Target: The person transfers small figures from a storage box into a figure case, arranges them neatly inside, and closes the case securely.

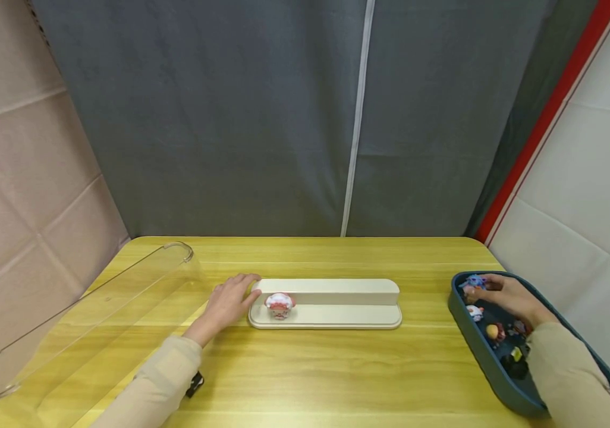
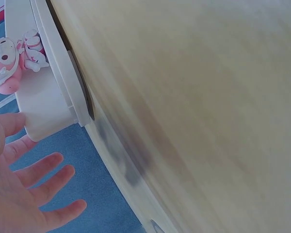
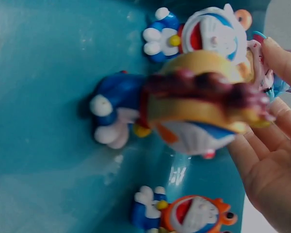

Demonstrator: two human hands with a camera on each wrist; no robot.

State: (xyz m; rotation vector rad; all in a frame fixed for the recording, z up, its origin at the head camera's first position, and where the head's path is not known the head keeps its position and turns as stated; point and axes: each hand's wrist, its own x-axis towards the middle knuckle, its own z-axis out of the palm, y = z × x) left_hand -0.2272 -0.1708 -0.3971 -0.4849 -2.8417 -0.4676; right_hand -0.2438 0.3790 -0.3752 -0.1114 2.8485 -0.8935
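Observation:
A small pink-and-white figurine [image 1: 279, 305] stands near the left end of a cream stepped display base [image 1: 332, 317]. My left hand [image 1: 228, 304] is at that end, its thumb and fingertips touching the base and its other fingers spread in the left wrist view. On the right, my right hand [image 1: 513, 299] reaches into a dark blue tray [image 1: 473, 342]. Its thumb and fingers pinch a figurine with blue-purple hair [image 1: 474, 282] at the far end. Blue-and-white cartoon cat figurines [image 3: 216, 36] lie beside it, one wearing a yellow bun-like hat [image 3: 196, 63].
A long clear plastic cover [image 1: 107, 303] lies at the table's left. A small black object [image 1: 195, 384] shows beside my left sleeve. More figurines lie in the tray, including a black one [image 1: 515, 362]. A grey curtain [image 1: 230, 119] hangs behind the table [image 1: 305, 374].

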